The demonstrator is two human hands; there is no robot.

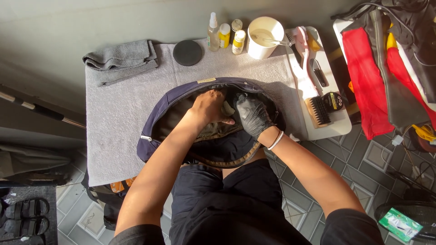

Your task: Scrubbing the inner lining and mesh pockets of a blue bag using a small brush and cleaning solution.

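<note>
Both hands work inside an open navy bag [181, 97] lying on the towel-covered tabletop [118, 122].
The bare left hand [210, 106] pinches the lining; the black-gloved right hand [252, 115] grips a cloth [227, 109]. Behind: one white cup [265, 37] holding liquid, four small bottles [225, 34], one brush [318, 109].

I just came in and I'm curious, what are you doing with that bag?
A person has both hands inside an open dark blue bag lying on a grey towel. The bare left hand presses into the lining, and the black-gloved right hand works beside it. Small bottles, a white cup and brushes sit nearby.
</note>
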